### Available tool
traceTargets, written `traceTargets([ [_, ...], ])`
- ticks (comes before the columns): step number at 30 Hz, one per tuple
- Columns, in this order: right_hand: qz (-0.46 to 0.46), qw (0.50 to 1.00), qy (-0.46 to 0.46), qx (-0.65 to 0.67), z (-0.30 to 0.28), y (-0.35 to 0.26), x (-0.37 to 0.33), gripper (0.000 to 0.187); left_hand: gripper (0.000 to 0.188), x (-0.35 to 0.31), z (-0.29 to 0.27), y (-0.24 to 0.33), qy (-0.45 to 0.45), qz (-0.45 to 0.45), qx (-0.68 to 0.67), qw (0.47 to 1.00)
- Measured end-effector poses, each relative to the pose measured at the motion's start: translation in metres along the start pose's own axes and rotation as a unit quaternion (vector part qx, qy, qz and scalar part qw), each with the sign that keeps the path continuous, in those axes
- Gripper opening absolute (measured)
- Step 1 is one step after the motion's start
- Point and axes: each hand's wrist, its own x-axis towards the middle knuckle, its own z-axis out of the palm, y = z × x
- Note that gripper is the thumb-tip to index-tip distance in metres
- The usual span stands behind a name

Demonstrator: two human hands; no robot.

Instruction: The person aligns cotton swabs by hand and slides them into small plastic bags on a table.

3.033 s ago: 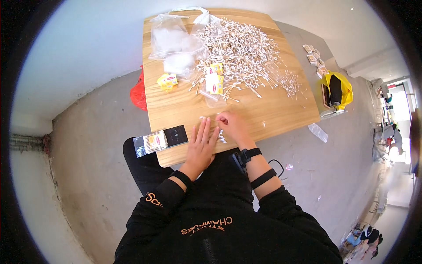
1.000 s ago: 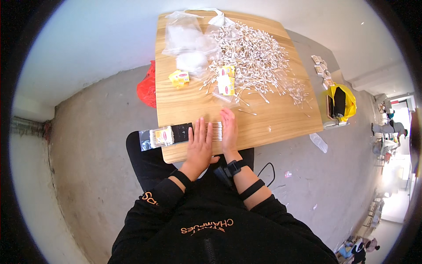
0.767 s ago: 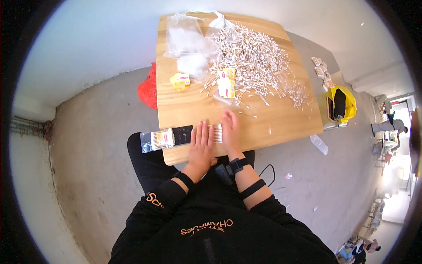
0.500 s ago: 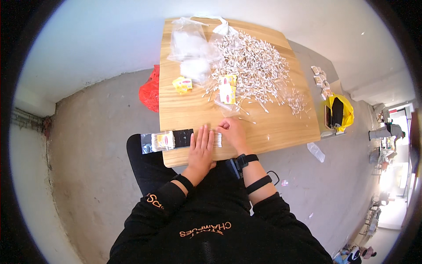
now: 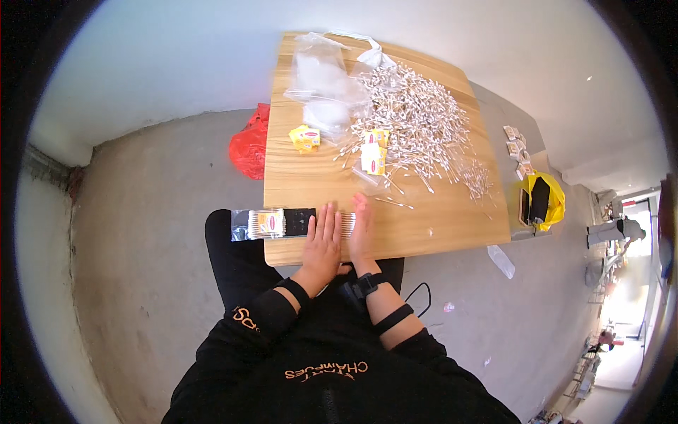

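Observation:
My left hand (image 5: 323, 244) lies flat, fingers stretched out, over a row of cotton swabs (image 5: 347, 225) near the table's front edge. My right hand (image 5: 361, 230) stands on its edge at the right ends of these swabs, fingers extended and holding nothing I can see. Left of my left hand is a black strip (image 5: 301, 222). Beyond it, a clear packet (image 5: 241, 225) with cotton swabs and a yellow-white card (image 5: 267, 222) overhangs the table's left edge. My left palm and fingers hide part of the row.
A large heap of cotton swabs (image 5: 417, 113) covers the far right of the wooden table (image 5: 304, 177). Yellow-white cards (image 5: 305, 138) and clear plastic bags (image 5: 321, 74) lie at the far left. A red bag (image 5: 248, 148) sits on the floor left, a yellow bag (image 5: 556, 201) at right.
My right hand has gone from pinching at the swabs' far side to standing upright against their right ends. My left hand stays on the row. The view has shifted slightly.

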Motion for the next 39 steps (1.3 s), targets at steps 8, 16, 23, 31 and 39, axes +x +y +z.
traceTargets([
  [8,-0.024,0.993,-0.065,-0.092,0.055,-0.031,-0.014,0.040,0.062,-0.006,-0.001,-0.031,-0.031,-0.058,0.157,0.985],
  [16,-0.089,0.967,-0.012,-0.239,0.052,-0.043,-0.002,0.030,0.104,-0.024,-0.020,-0.048,-0.048,-0.074,0.084,0.993],
  [23,-0.266,0.842,-0.092,-0.460,0.070,-0.037,0.004,0.038,0.115,-0.023,-0.018,-0.048,-0.047,-0.075,0.114,0.990],
  [31,-0.255,0.828,-0.105,-0.488,0.070,-0.034,0.004,0.031,0.085,-0.035,-0.044,-0.088,0.157,-0.091,-0.029,0.983],
  [39,-0.278,0.824,-0.096,-0.484,0.073,-0.034,0.007,0.032,0.041,-0.045,-0.013,-0.174,0.226,-0.377,-0.614,0.656],
])
